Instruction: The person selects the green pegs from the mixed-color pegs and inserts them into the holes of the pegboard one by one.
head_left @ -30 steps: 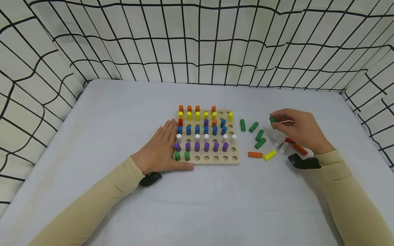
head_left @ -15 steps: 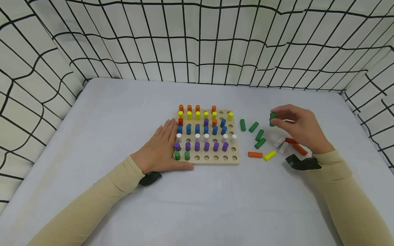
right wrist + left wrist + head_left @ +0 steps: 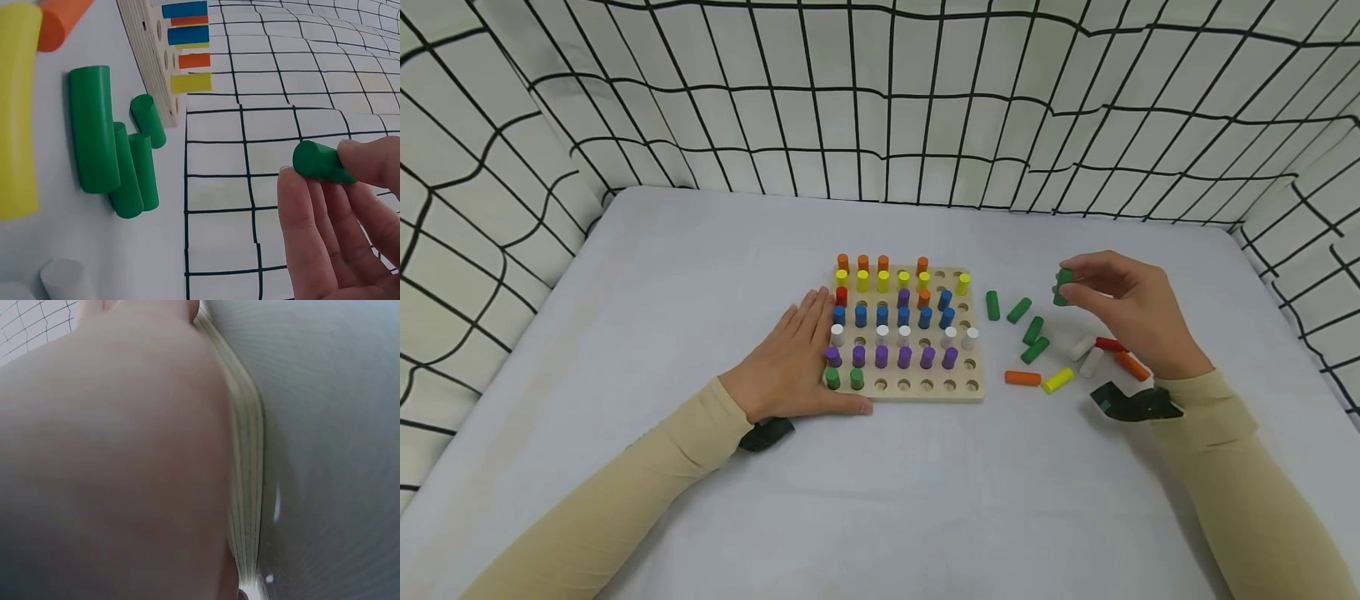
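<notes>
Left hand [image 3: 790, 367] seemingly palm-down, right hand [image 3: 1131, 308] in a pinch

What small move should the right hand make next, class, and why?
Probably carry the held green peg toward the front row of the pegboard: the right hand pinches it, and that row has two green pegs, then five empty holes.

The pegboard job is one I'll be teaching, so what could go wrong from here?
The right hand pinches a raised green peg between thumb and fingers, so it might slip and drop. Four loose green pegs lie on their sides between that hand and the pegboard, so a low pass could set them rolling.
</notes>
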Demonstrator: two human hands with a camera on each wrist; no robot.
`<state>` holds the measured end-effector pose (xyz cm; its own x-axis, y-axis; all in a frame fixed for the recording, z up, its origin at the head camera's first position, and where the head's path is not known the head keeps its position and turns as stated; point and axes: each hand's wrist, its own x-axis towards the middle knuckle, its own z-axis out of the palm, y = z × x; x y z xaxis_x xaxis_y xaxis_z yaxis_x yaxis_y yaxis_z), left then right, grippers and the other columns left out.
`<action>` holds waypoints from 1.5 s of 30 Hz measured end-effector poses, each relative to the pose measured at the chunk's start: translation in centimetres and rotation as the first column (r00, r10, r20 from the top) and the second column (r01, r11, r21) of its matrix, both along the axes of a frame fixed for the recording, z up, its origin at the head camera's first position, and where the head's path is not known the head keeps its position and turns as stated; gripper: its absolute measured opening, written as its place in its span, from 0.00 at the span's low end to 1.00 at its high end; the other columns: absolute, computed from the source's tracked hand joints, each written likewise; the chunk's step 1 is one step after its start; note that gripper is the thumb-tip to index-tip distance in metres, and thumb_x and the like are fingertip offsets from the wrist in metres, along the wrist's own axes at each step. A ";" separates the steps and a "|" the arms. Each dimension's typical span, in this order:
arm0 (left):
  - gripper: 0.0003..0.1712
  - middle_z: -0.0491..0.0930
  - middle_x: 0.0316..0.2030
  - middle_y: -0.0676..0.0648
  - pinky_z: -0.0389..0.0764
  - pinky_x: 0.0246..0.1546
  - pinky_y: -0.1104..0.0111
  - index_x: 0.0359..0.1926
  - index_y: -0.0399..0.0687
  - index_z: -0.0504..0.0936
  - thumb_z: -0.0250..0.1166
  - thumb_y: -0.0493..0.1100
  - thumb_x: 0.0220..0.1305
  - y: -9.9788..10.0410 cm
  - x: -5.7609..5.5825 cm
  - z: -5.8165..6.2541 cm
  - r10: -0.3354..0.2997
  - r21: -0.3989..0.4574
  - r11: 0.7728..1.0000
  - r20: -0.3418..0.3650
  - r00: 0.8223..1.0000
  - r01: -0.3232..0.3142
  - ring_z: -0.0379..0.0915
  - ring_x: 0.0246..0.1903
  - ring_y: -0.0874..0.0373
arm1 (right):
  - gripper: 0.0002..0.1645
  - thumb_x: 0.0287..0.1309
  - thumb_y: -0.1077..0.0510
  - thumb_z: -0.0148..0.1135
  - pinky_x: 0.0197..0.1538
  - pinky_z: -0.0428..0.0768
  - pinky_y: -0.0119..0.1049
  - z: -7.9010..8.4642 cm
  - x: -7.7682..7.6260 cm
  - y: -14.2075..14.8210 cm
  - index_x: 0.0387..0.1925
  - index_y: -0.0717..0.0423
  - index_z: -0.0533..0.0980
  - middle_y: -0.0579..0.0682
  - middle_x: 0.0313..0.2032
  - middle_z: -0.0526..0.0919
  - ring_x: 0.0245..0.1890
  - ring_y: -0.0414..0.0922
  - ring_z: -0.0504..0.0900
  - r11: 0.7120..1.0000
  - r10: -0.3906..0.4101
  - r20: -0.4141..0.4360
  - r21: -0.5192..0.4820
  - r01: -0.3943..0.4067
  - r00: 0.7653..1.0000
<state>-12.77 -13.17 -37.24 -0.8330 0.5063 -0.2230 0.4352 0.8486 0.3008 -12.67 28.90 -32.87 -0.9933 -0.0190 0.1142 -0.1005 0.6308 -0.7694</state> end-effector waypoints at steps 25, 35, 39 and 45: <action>0.85 0.28 0.84 0.37 0.38 0.84 0.45 0.82 0.35 0.32 0.65 0.85 0.48 0.0 -0.1 0.4 -0.013 -0.009 1.000 0.004 1.000 0.013 0.25 0.85 0.40 | 0.16 0.71 0.56 0.65 0.52 0.86 0.24 1.1 1.6 -3.8 0.58 0.52 0.80 0.41 0.48 0.87 0.44 0.39 0.88 0.976 0.117 -0.029 -0.182 -0.121 0.993; 0.85 0.30 0.84 0.36 0.39 0.84 0.45 0.82 0.35 0.34 0.65 0.85 0.47 -0.1 0.0 0.2 -0.008 -0.009 1.000 0.000 1.000 0.008 0.27 0.84 0.39 | 0.17 0.69 0.57 0.66 0.48 0.86 0.28 0.8 2.0 -6.6 0.57 0.56 0.80 0.40 0.46 0.87 0.44 0.39 0.89 0.954 0.213 -0.001 -0.217 -0.208 0.977; 0.85 0.30 0.84 0.37 0.39 0.84 0.45 0.82 0.35 0.33 0.66 0.85 0.46 -0.1 0.1 0.1 -0.004 0.002 1.000 0.000 1.000 0.004 0.26 0.85 0.39 | 0.16 0.69 0.59 0.67 0.45 0.87 0.31 0.6 1.9 -7.6 0.55 0.58 0.80 0.39 0.45 0.88 0.44 0.39 0.89 0.943 0.255 0.008 -0.224 -0.247 0.967; 0.85 0.29 0.84 0.37 0.38 0.84 0.46 0.82 0.36 0.32 0.65 0.86 0.47 -0.1 0.0 0.1 -0.002 -0.004 1.000 0.001 1.000 0.002 0.26 0.85 0.40 | 0.15 0.67 0.62 0.68 0.48 0.87 0.28 0.1 2.1 -8.9 0.54 0.58 0.80 0.40 0.45 0.85 0.44 0.38 0.88 0.934 0.295 -0.010 -0.207 -0.291 0.955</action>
